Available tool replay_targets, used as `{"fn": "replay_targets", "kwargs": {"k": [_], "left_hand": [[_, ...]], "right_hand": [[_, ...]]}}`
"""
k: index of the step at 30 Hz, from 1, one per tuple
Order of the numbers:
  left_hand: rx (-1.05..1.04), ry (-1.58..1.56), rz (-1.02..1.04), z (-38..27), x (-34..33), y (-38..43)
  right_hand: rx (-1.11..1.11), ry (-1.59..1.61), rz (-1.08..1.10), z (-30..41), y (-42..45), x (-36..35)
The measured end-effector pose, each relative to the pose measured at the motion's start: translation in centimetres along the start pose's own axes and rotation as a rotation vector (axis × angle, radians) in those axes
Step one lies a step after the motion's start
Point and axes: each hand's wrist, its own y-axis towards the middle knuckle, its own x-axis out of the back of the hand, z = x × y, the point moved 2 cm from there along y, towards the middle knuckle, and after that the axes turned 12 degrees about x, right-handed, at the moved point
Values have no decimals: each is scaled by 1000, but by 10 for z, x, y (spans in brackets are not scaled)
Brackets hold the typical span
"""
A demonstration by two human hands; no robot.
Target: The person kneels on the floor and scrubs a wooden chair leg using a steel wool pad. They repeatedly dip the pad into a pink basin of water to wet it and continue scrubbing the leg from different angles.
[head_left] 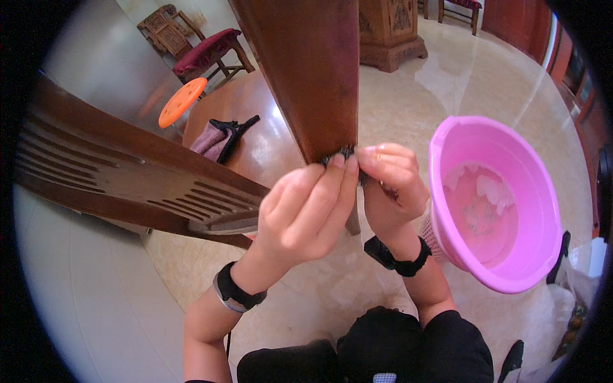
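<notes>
Both hands meet at the near end of a broad brown wooden board [316,72], a part of a larger piece of furniture. Between their fingertips is a dark, fuzzy pad [346,154], perhaps a wire scourer; the fingers cover much of it. My left hand [306,210] pinches it from the left, its fingertips against the wood. My right hand [395,177] grips its right side, with more of the dark material below the fingers. A black band is on each wrist. At the right a pink plastic basin [536,191] holds some water with suds and dark bits in it.
A slotted wooden panel [143,177] slants across the left. Behind it, a purple and black cloth [218,139] lies on a polished wooden surface [261,153]. Farther off are an orange stool [184,101], a carved chair with a red cushion [206,52] and a carved wooden pedestal [392,33].
</notes>
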Motion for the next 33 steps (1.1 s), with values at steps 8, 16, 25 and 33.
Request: {"fn": "replay_targets", "kwargs": {"k": [8, 16, 25, 33], "left_hand": [[16, 6, -135, 9, 5, 25], [17, -4, -80, 5, -1, 13], [36, -15, 6, -7, -9, -4], [39, -38, -131, 4, -5, 17]], "right_hand": [[-17, 102, -109, -5, 32, -12], [-123, 111, -84, -6, 15, -7], [-167, 110, -65, -6, -7, 3], [-114, 151, -136, -9, 16, -10]]}}
